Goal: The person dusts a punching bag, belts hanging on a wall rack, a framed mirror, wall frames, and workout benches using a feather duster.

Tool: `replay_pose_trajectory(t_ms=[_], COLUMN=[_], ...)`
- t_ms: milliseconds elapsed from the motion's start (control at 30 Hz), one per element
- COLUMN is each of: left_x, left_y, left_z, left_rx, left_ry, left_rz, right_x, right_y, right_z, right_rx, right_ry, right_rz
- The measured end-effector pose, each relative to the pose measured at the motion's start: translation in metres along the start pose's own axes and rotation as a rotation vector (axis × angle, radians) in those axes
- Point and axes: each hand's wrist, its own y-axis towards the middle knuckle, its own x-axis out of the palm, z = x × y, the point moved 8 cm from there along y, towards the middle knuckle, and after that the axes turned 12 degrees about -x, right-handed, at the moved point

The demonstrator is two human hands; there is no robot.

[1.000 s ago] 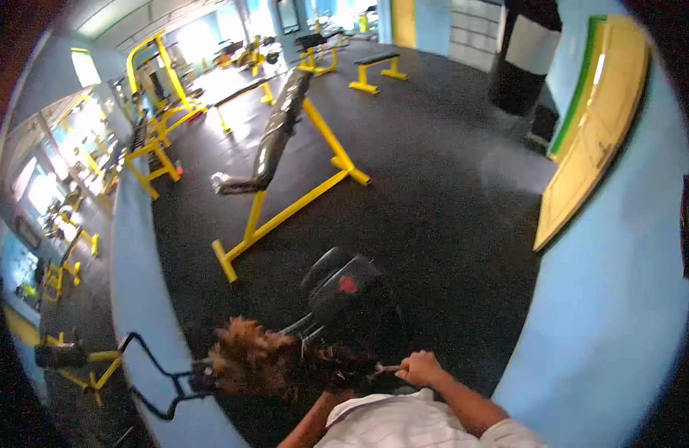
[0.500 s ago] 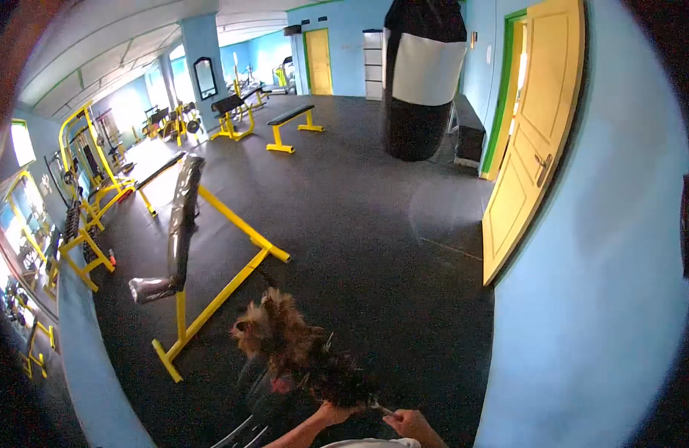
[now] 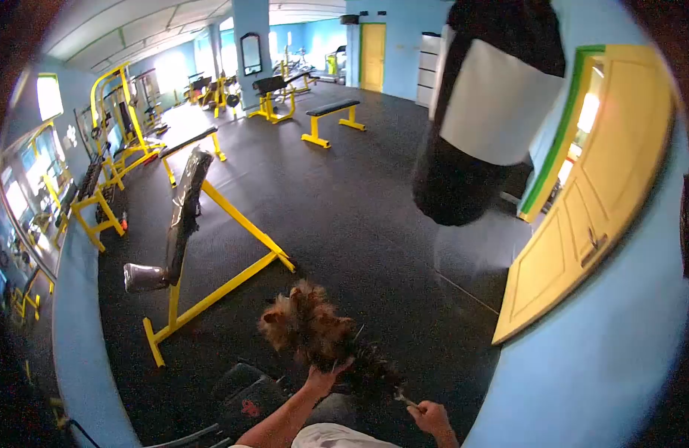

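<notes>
The left hand [image 3: 322,379] had shifted along the feather duster [image 3: 307,325], from the dark feathers beside the handle [image 3: 409,402] to the lower edge of the brown tuft. That left the hands farther apart, with both still at the duster. The right hand [image 3: 432,417] had its fingers closed around the handle; the left touched the feathers, its grip too hidden to tell. The duster slanted up and leftward above the floor [image 3: 389,313], right of the yellow-framed bench [image 3: 225,293].
</notes>
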Motion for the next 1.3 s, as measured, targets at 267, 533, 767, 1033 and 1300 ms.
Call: replay_pose_trajectory(t_ms=[267,533,767,1033,1300], left_x=[-0.039,-0.202,-0.284,-0.357,-0.469], left_y=[0.099,0.239,0.396,0.568,0.700], left_z=[-0.015,0.030,0.116,-0.075,0.030], left_rx=[-0.231,-0.291,-0.099,-0.432,-0.054], left_ry=[0.780,-0.221,0.199,-0.864,-0.797], left_rz=[-0.208,0.176,0.374,0.480,0.796], right_x=[0.118,0.065,-0.046,-0.081,-0.178], right_y=[0.160,0.438,0.608,0.835,0.980], right_z=[0.047,-0.070,-0.130,-0.134,-0.114], right_rx=[-0.240,-0.050,-0.347,-0.372,-0.097], right_ry=[0.915,0.087,0.078,-0.246,-0.178], right_rz=[-0.130,-0.605,0.496,0.182,-0.003])
